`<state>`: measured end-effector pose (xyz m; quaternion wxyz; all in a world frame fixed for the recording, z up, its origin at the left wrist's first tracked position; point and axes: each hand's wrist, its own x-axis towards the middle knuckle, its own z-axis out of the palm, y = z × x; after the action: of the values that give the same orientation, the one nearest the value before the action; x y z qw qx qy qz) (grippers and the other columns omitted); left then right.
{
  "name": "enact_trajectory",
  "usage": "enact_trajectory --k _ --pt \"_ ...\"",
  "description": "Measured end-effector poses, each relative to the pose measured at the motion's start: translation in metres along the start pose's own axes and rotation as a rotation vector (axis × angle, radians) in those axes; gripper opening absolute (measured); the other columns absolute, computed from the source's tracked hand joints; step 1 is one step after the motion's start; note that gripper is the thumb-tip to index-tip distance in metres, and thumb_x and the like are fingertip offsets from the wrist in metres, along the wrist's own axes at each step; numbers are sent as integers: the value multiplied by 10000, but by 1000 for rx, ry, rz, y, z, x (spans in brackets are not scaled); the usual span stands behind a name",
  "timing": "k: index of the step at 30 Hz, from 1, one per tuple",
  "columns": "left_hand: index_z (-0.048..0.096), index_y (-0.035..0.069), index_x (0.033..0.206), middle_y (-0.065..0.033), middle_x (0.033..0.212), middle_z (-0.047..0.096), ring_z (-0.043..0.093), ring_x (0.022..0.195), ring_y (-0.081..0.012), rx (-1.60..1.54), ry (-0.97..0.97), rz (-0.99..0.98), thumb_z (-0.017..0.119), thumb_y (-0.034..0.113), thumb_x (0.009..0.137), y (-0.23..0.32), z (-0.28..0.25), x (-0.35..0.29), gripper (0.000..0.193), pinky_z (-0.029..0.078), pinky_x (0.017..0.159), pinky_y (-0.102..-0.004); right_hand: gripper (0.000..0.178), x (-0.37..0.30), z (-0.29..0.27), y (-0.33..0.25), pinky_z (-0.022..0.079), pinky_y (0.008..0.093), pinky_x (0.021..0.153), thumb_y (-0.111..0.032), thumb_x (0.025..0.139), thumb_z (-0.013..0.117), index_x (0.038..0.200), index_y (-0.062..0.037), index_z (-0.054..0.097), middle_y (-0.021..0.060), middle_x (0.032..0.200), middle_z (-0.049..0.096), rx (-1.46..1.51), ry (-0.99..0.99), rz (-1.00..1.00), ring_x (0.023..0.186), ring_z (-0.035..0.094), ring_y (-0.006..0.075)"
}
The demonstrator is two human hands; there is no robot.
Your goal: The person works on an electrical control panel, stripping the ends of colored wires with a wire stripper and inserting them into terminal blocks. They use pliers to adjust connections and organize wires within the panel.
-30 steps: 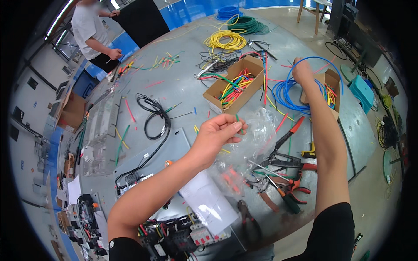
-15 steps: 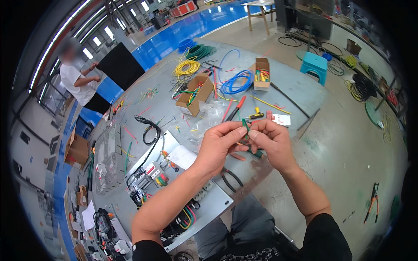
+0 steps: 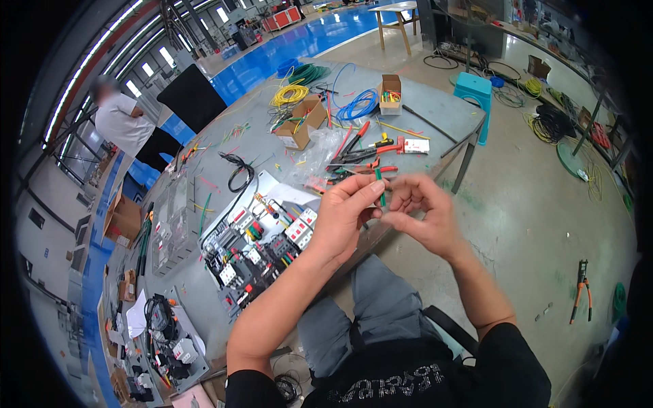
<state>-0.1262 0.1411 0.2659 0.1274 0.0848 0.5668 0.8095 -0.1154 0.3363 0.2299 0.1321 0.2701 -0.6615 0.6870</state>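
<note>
Strip [image 3: 383, 199], green and slim, stands nearly upright at 9 o'clock from our right hand [image 3: 427, 212], pinched between thumb and fingers of our left hand [image 3: 348, 208]. A moment ago we had both hands closed about it; now the right thumb and fingers are parted and blurred. We judge that the left hand alone supports it, with the wiring panel [image 3: 275, 246] at 8 o'clock

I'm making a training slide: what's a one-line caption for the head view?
Left hand pinches a slim green piece, right hand close by, at a cluttered workbench.
</note>
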Motion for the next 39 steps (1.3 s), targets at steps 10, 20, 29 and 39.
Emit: enact_trajectory --k 10,20,29,39 --pt "737 45 1153 1 1026 724 638 865 -61 -100 -192 -60 696 194 1052 3 13 -63 184 532 783 -242 820 -27 -5 -52 570 275 724 -73 763 924 1515 -70 596 44 973 694 -263 -215 -144 789 674 119" --pt "708 8 1133 -61 1055 734 688 935 -120 -129 -224 -75 673 198 1058 -1 9 -94 207 564 831 -297 781 -54 12 -56 588 283 820 -75 825 905 1518 6 555 68 1103 719 73 -244 72 914 704 123" --pt "680 35 1129 -48 1001 709 680 892 -120 -195 -124 -151 647 215 1078 -36 -13 -87 190 578 807 -291 778 -72 25 -4 576 289 824 -77 912 829 1597 -17 465 87 1108 703 430 -216 270 954 688 137" --pt "634 28 1130 -43 909 660 624 807 -136 -215 46 -87 631 200 1092 -89 -71 -80 176 540 791 -295 686 -58 15 113 520 280 659 -120 925 818 1552 -72 544 -7 814 642 -256 -168 495 727 621 71"
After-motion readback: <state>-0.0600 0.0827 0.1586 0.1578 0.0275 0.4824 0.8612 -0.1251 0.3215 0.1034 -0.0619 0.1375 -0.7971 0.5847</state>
